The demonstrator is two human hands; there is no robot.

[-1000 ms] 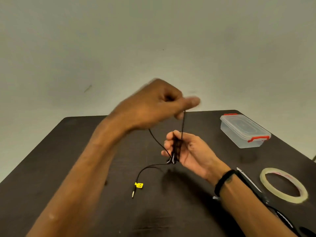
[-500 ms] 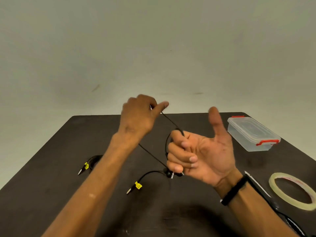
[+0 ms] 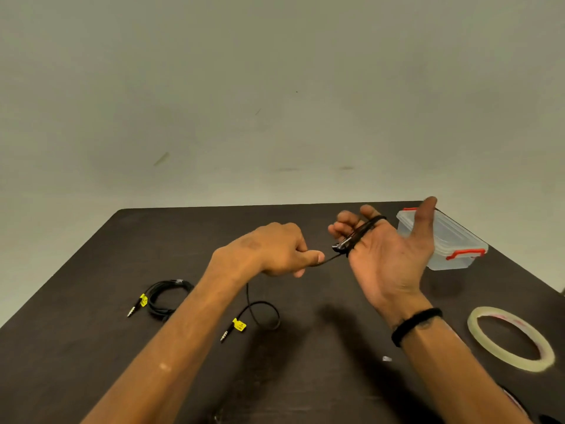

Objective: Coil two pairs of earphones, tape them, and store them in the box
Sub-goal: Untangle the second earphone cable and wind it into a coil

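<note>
Head view, left hand [image 3: 275, 249] pinching earphone cable [image 3: 331, 258], looped round spread right hand [image 3: 388, 255] fingers, yellow tag [image 3: 239, 325] seemingly unreadable

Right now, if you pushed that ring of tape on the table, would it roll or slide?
The tape roll lies flat on the table, so it would probably slide rather than roll. It looks thin and hollow, so likely light and easily nudged.

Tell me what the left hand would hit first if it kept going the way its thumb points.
Probably the right hand, at the earphone cable wound round its fingers; the left hand pinches that cable close by, though depth is unclear.
</note>
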